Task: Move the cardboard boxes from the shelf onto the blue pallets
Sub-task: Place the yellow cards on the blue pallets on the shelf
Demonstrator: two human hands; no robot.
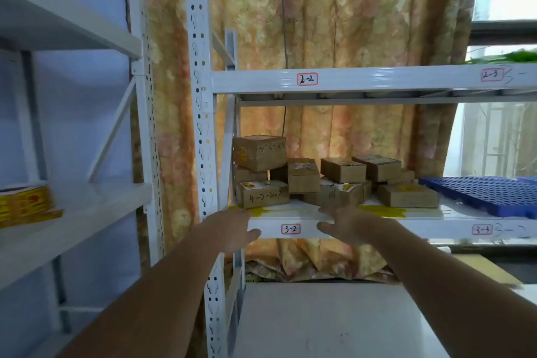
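Both hands reach toward the shelf (305,213) edge — the left hand (232,227) and right hand (344,225) each with a wide, empty grip. The cardboard boxes (319,176) sit piled on that shelf, just beyond the fingertips; a blue pallet (482,193) lies beside them at right.

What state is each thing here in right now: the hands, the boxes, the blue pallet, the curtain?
Left hand: open, empty, at the shelf edge.
Right hand: open, empty, at the shelf edge.
Boxes: closed, loosely piled on the shelf, none picked up.
Blue pallet: flat on the shelf, nothing on its visible part.
Curtain: drawn behind the rack.
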